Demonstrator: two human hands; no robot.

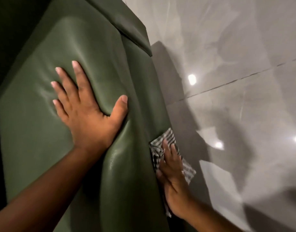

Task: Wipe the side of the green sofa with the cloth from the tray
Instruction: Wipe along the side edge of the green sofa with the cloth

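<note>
The green leather sofa (87, 52) fills the left and middle of the head view, seen from above its arm. My left hand (87, 113) lies flat on the padded top of the arm, fingers spread, denting the cushion. My right hand (173, 180) presses a grey-and-white striped cloth (167, 139) flat against the sofa's outer side, low down near the floor. The cloth sticks out above and to the right of the fingers. The tray is out of view.
A glossy grey tiled floor (244, 101) with a dark grout line and bright light reflections runs along the sofa's right side. The sofa's shadow falls on the tiles beside it.
</note>
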